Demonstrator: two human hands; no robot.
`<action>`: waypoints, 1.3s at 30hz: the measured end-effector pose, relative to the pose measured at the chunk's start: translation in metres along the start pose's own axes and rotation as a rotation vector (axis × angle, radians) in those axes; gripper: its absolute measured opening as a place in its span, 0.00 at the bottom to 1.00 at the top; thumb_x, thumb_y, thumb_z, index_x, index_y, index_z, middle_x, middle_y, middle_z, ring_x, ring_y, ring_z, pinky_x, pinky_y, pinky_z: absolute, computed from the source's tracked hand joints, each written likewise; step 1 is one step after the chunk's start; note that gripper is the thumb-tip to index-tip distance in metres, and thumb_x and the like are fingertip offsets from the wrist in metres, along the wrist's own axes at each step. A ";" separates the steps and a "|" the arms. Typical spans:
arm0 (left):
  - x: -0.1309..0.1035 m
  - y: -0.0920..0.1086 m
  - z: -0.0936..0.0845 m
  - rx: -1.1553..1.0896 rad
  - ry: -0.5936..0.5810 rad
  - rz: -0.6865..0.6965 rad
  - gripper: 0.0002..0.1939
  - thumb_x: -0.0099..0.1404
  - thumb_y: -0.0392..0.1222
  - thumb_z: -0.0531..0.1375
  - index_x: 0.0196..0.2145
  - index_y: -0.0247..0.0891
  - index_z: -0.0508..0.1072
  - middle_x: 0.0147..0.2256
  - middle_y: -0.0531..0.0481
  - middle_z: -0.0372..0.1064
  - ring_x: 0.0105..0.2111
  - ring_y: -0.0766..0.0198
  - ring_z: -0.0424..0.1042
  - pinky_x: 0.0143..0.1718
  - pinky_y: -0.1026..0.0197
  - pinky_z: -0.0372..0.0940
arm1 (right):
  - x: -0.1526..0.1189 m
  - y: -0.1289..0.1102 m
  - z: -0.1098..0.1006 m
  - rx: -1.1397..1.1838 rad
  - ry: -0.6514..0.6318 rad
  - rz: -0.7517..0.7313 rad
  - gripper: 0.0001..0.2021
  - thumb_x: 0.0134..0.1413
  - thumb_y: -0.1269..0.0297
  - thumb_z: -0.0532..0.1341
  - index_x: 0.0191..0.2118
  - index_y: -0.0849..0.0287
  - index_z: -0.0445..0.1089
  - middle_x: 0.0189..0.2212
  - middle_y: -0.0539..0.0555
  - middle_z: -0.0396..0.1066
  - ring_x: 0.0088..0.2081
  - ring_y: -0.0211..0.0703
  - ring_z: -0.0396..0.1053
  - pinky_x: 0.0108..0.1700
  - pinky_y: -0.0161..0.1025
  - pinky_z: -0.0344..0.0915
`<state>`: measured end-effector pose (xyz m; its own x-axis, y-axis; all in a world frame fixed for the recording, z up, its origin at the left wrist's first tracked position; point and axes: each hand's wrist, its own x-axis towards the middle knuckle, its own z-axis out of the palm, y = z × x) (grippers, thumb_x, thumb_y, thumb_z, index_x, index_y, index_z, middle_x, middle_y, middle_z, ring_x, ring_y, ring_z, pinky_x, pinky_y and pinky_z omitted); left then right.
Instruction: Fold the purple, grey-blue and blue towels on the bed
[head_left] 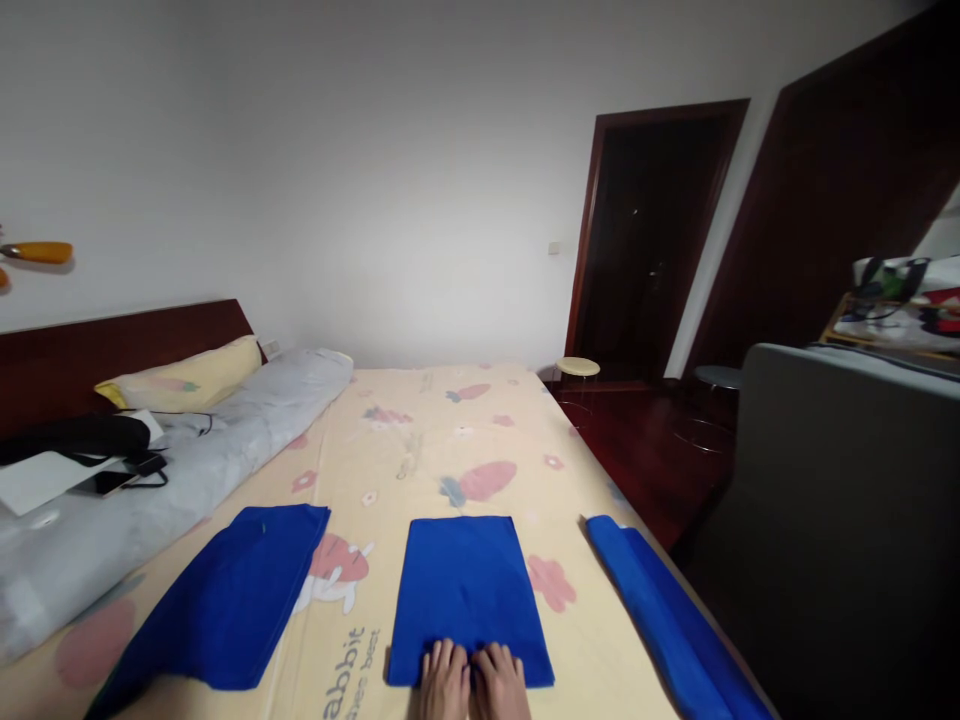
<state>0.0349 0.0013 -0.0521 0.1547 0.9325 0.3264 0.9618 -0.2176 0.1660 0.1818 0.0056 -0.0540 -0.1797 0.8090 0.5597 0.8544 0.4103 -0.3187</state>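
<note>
A flat, roughly rectangular blue cloth (469, 585) lies on the bed in front of me. My left hand (445, 680) and my right hand (498, 678) are side by side at its near edge, fingers curled over it and closed on the fabric. Both thumbs are mostly hidden between the hands. To the left lies a second blue cloth (240, 590), spread unevenly with its near part in shadow. Along the bed's right edge is a long, narrow blue cloth (660, 620), folded or rolled into a strip.
The bed (420, 440) has a cream sheet with carrots and rabbits. A grey quilt (247, 440), a yellow pillow (187, 375) and dark devices with cables (124, 470) occupy its left side. Beyond the right edge stand a round stool (577, 368) and a dark grey panel (847, 520).
</note>
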 end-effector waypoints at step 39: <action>-0.021 -0.095 -0.100 -0.328 -0.248 -0.378 0.11 0.58 0.33 0.52 0.33 0.43 0.73 0.29 0.55 0.72 0.32 0.64 0.71 0.37 0.65 0.64 | -0.008 0.080 -0.104 0.275 -0.292 0.412 0.15 0.54 0.59 0.51 0.38 0.52 0.75 0.29 0.52 0.73 0.34 0.47 0.71 0.39 0.43 0.64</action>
<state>-0.0828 -0.0267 0.0183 -0.1011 0.9943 -0.0342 0.8459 0.1040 0.5231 0.3021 -0.0120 -0.0043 -0.0194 0.9919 0.1255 0.7309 0.0997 -0.6751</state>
